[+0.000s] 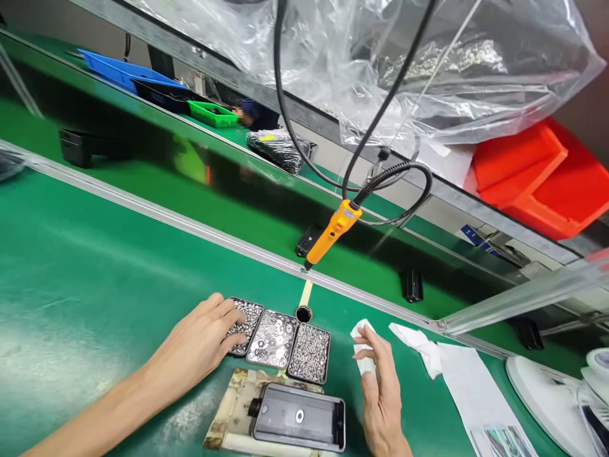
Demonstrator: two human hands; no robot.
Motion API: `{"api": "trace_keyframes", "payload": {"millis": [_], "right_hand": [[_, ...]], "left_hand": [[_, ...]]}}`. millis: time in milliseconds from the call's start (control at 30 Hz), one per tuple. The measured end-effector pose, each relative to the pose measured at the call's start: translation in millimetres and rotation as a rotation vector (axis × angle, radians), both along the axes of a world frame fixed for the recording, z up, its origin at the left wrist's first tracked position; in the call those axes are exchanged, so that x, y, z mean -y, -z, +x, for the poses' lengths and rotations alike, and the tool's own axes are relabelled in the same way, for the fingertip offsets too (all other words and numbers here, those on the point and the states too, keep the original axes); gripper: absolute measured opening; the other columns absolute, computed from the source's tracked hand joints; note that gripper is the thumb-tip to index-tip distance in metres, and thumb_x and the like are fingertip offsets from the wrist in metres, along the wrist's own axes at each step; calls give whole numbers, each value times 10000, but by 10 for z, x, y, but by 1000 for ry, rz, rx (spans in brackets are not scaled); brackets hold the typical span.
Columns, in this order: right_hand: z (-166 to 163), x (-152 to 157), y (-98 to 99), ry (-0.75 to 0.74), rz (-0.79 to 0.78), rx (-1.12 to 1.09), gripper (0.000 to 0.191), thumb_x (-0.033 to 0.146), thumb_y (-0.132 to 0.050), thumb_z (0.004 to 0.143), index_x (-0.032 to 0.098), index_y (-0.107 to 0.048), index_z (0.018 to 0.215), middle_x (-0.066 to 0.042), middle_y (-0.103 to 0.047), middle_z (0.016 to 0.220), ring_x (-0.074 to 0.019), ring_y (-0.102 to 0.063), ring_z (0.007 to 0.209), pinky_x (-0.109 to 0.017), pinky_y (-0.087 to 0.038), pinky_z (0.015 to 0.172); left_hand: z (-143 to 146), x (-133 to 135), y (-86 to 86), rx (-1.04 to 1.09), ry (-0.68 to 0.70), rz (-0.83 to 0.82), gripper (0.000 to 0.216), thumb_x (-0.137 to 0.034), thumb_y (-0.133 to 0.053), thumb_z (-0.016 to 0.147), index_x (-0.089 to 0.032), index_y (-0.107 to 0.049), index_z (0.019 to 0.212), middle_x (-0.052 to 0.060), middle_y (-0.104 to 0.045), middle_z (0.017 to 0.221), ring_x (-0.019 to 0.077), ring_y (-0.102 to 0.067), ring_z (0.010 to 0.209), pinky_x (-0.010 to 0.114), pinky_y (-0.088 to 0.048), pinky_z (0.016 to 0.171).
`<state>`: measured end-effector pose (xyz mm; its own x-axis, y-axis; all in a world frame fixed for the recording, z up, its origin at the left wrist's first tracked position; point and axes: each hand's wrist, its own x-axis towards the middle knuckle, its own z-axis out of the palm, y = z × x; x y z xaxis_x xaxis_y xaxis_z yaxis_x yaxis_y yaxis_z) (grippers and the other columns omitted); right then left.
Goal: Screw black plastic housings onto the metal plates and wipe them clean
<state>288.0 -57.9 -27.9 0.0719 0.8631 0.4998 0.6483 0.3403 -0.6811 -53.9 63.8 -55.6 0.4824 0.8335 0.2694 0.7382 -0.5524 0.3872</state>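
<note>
We take the phone frame (299,417) on its worn block as our landmark. Just behind it sit 3 small trays in a row: our left hand (200,343) rests on the left tray of tiny screws (245,325), fingertips (236,330) spread loosely into the heap, pinching nothing that we can see. The middle tray of washers (273,339) and the right tray of screws (309,353) lie untouched. To the right of the frame, our right hand (380,387) is raised with fingers loosely curled, holding a small white cloth (362,346) against the thumb. We judge the screws light, hard and slippery, likely to scatter, so best taken 1 at a time between fingertips. Behind the trays hangs an orange electric screwdriver (332,233) on its cable.
</note>
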Motion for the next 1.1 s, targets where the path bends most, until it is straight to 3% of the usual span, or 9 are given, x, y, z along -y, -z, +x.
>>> {"api": "trace_keyframes", "payload": {"millis": [167, 333, 467, 667, 800, 900, 933, 1000, 1100], "right_hand": [[-286, -667, -480, 27, 16, 43, 499, 423, -477, 1068, 333, -429, 1556, -107, -540, 1449, -246, -595, 1186, -461, -519, 969], [-641, -1484, -772, 19, -121, -173, 752, 554, -664, 952, 264, -365, 1577, -137, -490, 1555, -283, -524, 1378, -507, -452, 1140], [-764, -1854, -879, -136, -182, -376, 650, 552, -694, 926, 195, -499, 1433, -118, -700, 1266, -258, -657, 1202, -478, -488, 1106], [-888, -1505, -946, -118, -98, -564, 552, 430, -681, 961, 217, -489, 1434, 0, -681, 930, -156, -681, 837, -345, -551, 859], [-1050, -1079, -1068, -231, 4, -894, 440, 290, -640, 979, 261, -491, 1392, 88, -529, 669, -94, -511, 560, -230, -485, 585], [-1175, -815, -1177, -291, 52, -1048, 184, 293, -578, 1017, 275, -579, 1200, 111, -410, 587, -65, -315, 422, -169, -377, 419], [-1210, -742, -1206, -321, 63, -1069, 108, 312, -541, 1039, 270, -597, 1121, 114, -374, 562, -60, -268, 402, -160, -367, 397], [-1265, -626, -1247, -394, 72, -1092, 170, 346, -477, 1070, 262, -608, 1001, 115, -321, 529, -55, -229, 386, -146, -383, 398], [-1327, -528, -1272, -491, 64, -1123, 213, 369, -456, 1077, 274, -614, 970, 113, -286, 521, -51, -219, 383, -125, -387, 411]], "left_hand": [[73, 11, 50, 110, -6, -6, 309, -275, -466, 1026, -216, -668, 800, 46, -625, 831, 267, -520, 860, 385, -376, 780], [47, 0, 137, 202, -13, 66, 300, -301, -464, 1041, -229, -679, 845, 26, -636, 865, 243, -535, 856, 381, -380, 818], [68, 34, 81, 277, -17, 101, 238, -317, -496, 1038, -222, -665, 899, 17, -646, 885, 217, -552, 821, 386, -400, 896], [172, 133, -67, 540, 57, -106, 229, -359, -516, 1049, -231, -598, 877, -4, -633, 852, 187, -583, 809, 295, -463, 748], [290, 279, -123, 725, 93, -250, 202, -348, -575, 1030, -234, -625, 871, -12, -637, 873, 170, -602, 848, 268, -472, 782], [365, 398, -178, 814, 143, -306, 170, -316, -610, 1014, -233, -638, 868, -16, -627, 870, 161, -603, 857, 263, -463, 790], [383, 429, -195, 837, 164, -312, 159, -299, -614, 1011, -234, -641, 869, -18, -624, 869, 157, -604, 858, 261, -462, 791], [408, 472, -223, 864, 203, -304, 134, -255, -619, 1007, -236, -649, 878, -20, -627, 872, 151, -605, 878, 258, -466, 808], [427, 494, -241, 860, 243, -288, 119, -200, -636, 997, -238, -658, 887, -20, -644, 873, 153, -602, 922, 260, -473, 838]]}}
